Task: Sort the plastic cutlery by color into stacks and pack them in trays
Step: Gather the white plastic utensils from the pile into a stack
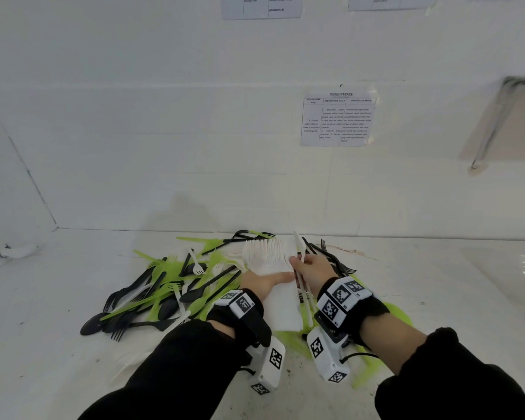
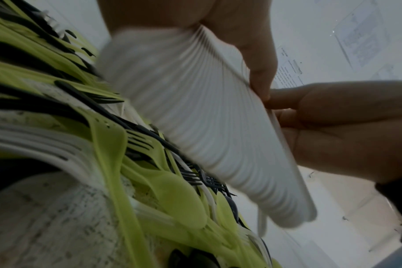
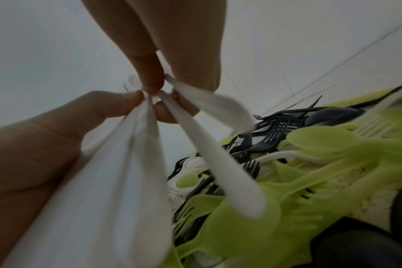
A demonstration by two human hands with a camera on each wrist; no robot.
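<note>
My left hand [image 1: 265, 282] grips a thick stack of white plastic cutlery [image 1: 269, 253], heads fanned towards the wall and handles pointing at me. In the left wrist view its thumb lies along the edge of the white stack [image 2: 195, 117]. My right hand [image 1: 312, 265] touches the stack's right side and pinches a couple of loose white pieces [image 1: 302, 286]. The right wrist view shows my right hand's fingertips [image 3: 153, 76] clamped on those white handles [image 3: 220, 159]. A mixed heap of black, green and white cutlery [image 1: 164, 294] lies on the counter to the left.
More green cutlery [image 1: 399, 315] lies under my right wrist, with black forks [image 1: 335, 260] just beyond the right hand. The white tiled wall stands close behind the pile, with a printed sheet [image 1: 337, 121] taped on it. No tray is in view.
</note>
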